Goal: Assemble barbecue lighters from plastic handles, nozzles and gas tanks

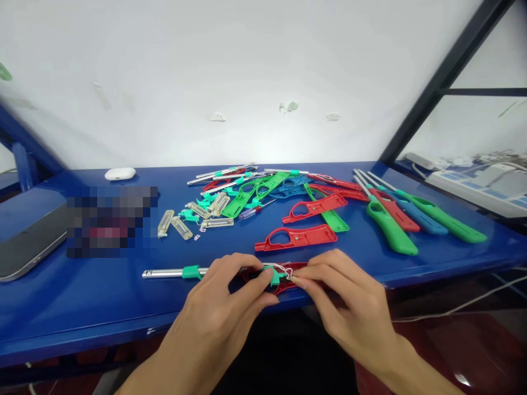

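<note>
Near the table's front edge lies a red lighter half-shell (302, 268), partly covered by my fingers. A metal lighter tube (167, 273) with a green collar (191, 272) extends to the left from it. My left hand (224, 296) is closed, thumb and fingers on a green trigger piece (274, 276) in the shell. Thin white wires (284, 267) loop above that piece. My right hand (349, 291) pinches the wires at their right end, thumb against forefinger. What lies beneath the fingertips is hidden.
Beyond my hands lie red half-shells (302, 237), clear fuel tanks (218, 223), a screwdriver (250, 212) and a pile of lighter parts. Several whole lighters (391, 225) rest at right. At left are a white case (120, 174), a blurred-out object (111, 219) and a grey device (33, 241).
</note>
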Motion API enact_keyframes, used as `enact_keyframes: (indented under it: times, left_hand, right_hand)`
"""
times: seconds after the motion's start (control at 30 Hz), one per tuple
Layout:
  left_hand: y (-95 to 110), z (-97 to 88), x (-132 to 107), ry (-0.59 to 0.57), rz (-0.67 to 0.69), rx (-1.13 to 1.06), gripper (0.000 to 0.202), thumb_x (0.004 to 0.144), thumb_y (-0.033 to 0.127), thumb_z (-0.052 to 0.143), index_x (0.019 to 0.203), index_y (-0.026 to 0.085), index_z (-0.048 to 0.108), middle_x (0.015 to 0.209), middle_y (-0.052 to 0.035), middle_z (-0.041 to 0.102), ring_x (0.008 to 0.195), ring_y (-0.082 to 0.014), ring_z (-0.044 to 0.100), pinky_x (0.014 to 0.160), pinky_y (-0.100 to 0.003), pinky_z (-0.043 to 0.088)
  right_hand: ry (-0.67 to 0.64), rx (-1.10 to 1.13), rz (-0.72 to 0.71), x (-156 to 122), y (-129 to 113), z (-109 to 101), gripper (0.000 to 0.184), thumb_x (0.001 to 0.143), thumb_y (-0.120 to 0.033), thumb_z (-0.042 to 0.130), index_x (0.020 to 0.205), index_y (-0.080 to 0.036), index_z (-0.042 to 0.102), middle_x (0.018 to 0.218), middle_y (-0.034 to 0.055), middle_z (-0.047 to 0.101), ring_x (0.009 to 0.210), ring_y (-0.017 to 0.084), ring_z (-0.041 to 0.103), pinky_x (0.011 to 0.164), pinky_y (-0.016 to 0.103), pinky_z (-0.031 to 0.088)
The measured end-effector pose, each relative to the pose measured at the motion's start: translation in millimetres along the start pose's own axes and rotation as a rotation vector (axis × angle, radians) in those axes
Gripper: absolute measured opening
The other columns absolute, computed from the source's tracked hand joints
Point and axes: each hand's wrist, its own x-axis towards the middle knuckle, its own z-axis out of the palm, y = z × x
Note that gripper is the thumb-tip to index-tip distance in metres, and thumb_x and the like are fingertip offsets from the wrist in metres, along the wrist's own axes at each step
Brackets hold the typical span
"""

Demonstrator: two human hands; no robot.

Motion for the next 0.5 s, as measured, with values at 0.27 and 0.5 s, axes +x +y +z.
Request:
enact_keyframes:
  times: [0.27,0.5]
  left_hand:
    - [-1.2,1.9,0.1,-0.003,-0.005,-0.025,0.018,0.104,0.022,0.063,0.12,0.019,0.069,0.114,-0.0084,0.068,0.093,-0.0217,0.071,0.078,-0.037,0.061]
    - [-0.1,0.5,0.5,-0.01,-0.007,-0.029,0.017,0.103,0.02,0.064,0.12,0.019,0.068,0.113,-0.0074,0.069,0.092,-0.0213,0.069,0.079,-0.038,0.061]
  right_hand:
    - [0.022,-0.023,-0.052,-0.2,1.6,2.2,0.015,0.098,-0.004,0.065,0.099,-0.017,0.071,0.089,0.0028,0.072,0.081,0.014,0.064,0.075,0.029,0.051]
    - [-0.007,-0.021,-0.035,3.0,0.4,-2.5,0.012,0.098,-0.008,0.068,0.1,-0.018,0.072,0.091,0.0031,0.073,0.081,0.016,0.066,0.075,0.031,0.054]
